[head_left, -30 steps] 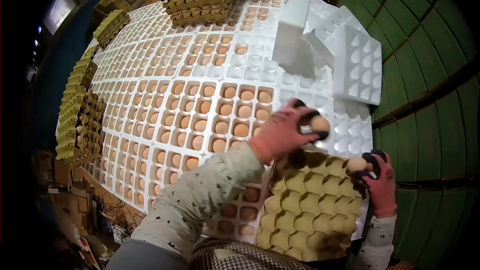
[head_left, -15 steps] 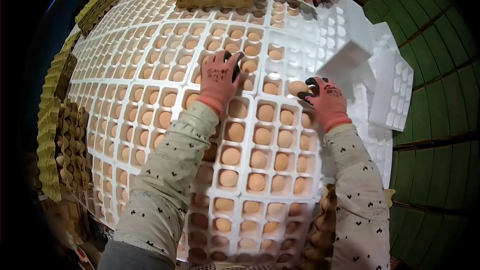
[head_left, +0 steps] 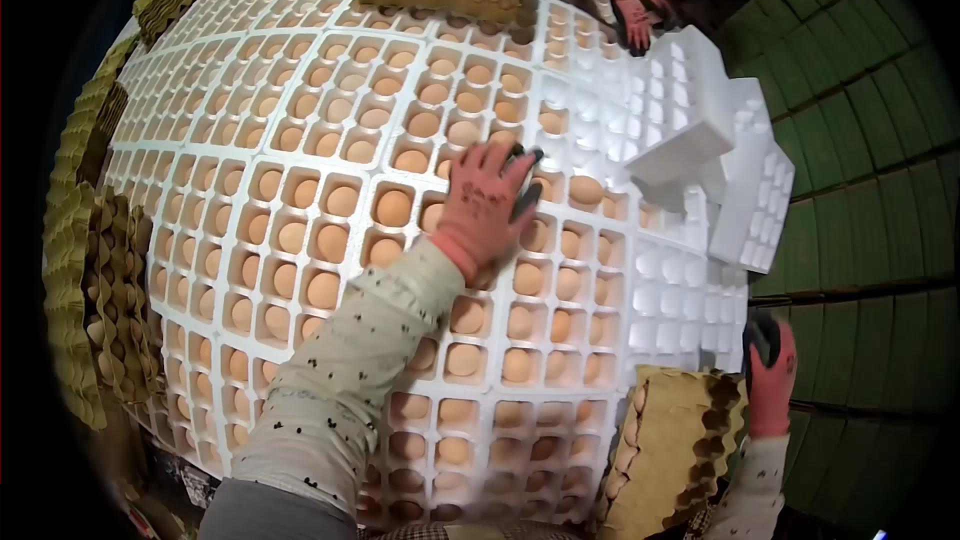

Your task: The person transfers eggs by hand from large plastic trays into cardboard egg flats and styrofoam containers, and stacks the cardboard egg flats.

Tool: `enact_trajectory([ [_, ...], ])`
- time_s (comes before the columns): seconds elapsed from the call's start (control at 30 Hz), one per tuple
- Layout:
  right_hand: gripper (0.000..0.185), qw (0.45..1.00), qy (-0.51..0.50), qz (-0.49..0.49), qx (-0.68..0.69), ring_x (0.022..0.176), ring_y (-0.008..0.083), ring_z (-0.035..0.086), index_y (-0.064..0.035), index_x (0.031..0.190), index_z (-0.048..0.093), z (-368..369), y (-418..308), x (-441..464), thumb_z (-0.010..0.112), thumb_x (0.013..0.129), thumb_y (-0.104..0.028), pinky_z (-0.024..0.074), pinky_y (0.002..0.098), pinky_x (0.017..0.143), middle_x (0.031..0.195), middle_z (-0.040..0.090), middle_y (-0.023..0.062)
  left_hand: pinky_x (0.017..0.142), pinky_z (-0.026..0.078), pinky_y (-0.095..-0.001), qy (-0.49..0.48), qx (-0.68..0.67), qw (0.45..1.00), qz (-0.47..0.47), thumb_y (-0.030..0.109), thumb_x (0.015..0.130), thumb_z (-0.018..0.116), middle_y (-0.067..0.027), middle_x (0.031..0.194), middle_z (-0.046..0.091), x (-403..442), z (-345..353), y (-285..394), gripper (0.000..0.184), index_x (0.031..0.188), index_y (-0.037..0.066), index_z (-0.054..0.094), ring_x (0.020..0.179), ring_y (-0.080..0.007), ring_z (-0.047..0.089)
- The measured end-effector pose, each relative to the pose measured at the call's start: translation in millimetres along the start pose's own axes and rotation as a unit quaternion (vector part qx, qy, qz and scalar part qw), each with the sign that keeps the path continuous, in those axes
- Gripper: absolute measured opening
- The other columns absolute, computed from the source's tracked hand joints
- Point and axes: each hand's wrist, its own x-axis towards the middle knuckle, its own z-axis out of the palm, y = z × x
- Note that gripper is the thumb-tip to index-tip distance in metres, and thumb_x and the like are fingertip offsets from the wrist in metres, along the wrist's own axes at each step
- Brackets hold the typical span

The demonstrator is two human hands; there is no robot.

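Left hand (head_left: 488,202): over egg-filled foam, fingers bent; grip hidden, couldn't tell. Light, straight-down contact probably suited shells best.
Foam tray (head_left: 555,392): just right of that hand, twelve eggs (head_left: 560,325) showing.
Co-worker's hands (head_left: 632,18): two, far side.
Pulp stack (head_left: 665,430): one, near side.
Right hand (head_left: 771,370): beside stack, fingers curled; couldn't tell whether gripping.

The head camera looks forward and down, above white trays (head_left: 685,302).

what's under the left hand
White foam trays holding eggs show around the left hand; whatever lies directly beneath it is covered and cannot be seen.
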Motion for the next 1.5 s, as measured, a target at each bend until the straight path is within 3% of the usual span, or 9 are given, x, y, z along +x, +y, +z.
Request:
enact_trajectory([
  [0.23,0.056,0.924,-0.015,0.374,-0.077,0.128,0.0328,0.046,0.0029,0.145,0.035,-37.9,189.6,-259.6,0.055,0.100,-0.024,0.0405,0.0381,0.105,0.140,0.046,0.0221,0.118,0.012,-0.0501,-0.200,0.109,0.973,0.027,0.057,0.091,0.049,-0.0174,0.153,0.032,4.2,85.7,95.7,0.078,0.146,0.002,0.036,0.144,-0.0341,0.022],
  [0.3,0.051,0.851,-0.060,0.492,0.171,0.122,0.0293,0.052,0.0013,0.144,0.039,-32.6,190.1,-274.8,0.053,0.100,-0.020,0.0427,0.0365,0.102,0.134,0.053,0.0201,0.119,0.010,-0.0506,-0.290,0.167,0.942,0.029,0.059,0.093,0.045,-0.0178,0.155,0.029,11.8,83.6,97.5,0.080,0.148,0.002,0.033,0.146,-0.0346,0.019],
  [0.5,0.040,0.878,-0.036,0.446,0.168,0.113,0.0288,0.056,0.0021,0.132,0.050,-14.5,200.6,-276.1,0.055,0.098,-0.017,0.0454,0.0382,0.094,0.127,0.057,0.0178,0.104,0.038,-0.0371,-0.288,0.075,0.954,-0.028,0.060,0.089,0.051,-0.0142,0.136,0.051,42.0,69.3,98.0,0.086,0.148,0.000,0.030,0.125,-0.0293,0.049],
  [0.63,0.040,0.974,-0.102,0.063,-0.192,0.114,0.0326,0.054,0.0017,0.133,0.049,-42.3,211.5,-316.4,0.053,0.097,-0.015,0.0452,0.0414,0.094,0.128,0.054,0.0201,0.103,0.037,-0.0366,-0.301,0.234,0.924,-0.022,0.062,0.089,0.050,-0.0122,0.142,0.047,17.6,65.8,105.7,0.089,0.150,0.002,0.028,0.127,-0.0241,0.048],
  [0.73,0.045,0.957,-0.031,0.225,0.179,0.115,0.0326,0.054,-0.0003,0.138,0.044,-51.1,185.6,-318.5,0.046,0.099,-0.022,0.0441,0.0424,0.098,0.131,0.053,0.0184,0.106,0.034,-0.0399,-0.316,0.126,0.938,-0.063,0.062,0.088,0.051,-0.0144,0.142,0.050,23.6,75.4,98.9,0.088,0.150,0.004,0.028,0.128,-0.0298,0.046],
  [0.83,0.049,0.724,0.097,0.305,0.611,0.119,0.0275,0.053,-0.0014,0.144,0.036,-51.5,138.0,-318.2,0.035,0.106,-0.033,0.0425,0.0364,0.102,0.135,0.052,0.0132,0.102,0.038,-0.0401,-0.192,-0.154,0.950,-0.190,0.061,0.087,0.052,-0.0204,0.125,0.060,32.7,61.2,94.7,0.078,0.139,0.003,0.046,0.119,-0.0320,0.054],
  [1.0,0.041,0.609,0.120,0.323,0.714,0.111,0.0232,0.056,-0.0019,0.136,0.045,9.6,32.9,-234.6,0.042,0.103,-0.025,0.0456,0.0344,0.096,0.126,0.057,0.0111,0.101,0.038,-0.0437,-0.034,-0.244,0.967,-0.065,0.022,0.090,0.064,-0.0194,0.127,0.053,-135.4,-45.2,141.6,0.049,0.134,0.007,0.050,0.117,-0.0383,0.050],
  [1.3,0.064,0.864,-0.168,-0.100,0.465,0.129,0.0315,0.047,-0.0020,0.144,0.037,-7.7,-127.1,-116.3,0.064,0.091,-0.027,0.0365,0.0378,0.108,0.138,0.048,0.0207,0.105,0.038,-0.0360,-0.205,-0.363,0.890,-0.182,0.021,0.098,0.054,-0.0132,0.135,0.051,-251.0,-132.6,224.7,0.049,0.141,0.001,0.042,0.125,-0.0238,0.049],
  [1.5,0.064,0.915,0.041,0.128,0.380,0.126,0.0331,0.050,0.0033,0.139,0.039,-19.8,78.2,-191.9,0.068,0.089,-0.026,0.0409,0.0414,0.104,0.137,0.049,0.0228,0.102,0.041,-0.0321,-0.268,-0.547,0.723,-0.327,0.022,0.099,0.056,-0.0112,0.137,0.049,-257.8,-92.9,279.1,0.060,0.150,0.003,0.030,0.121,-0.0178,0.050],
])
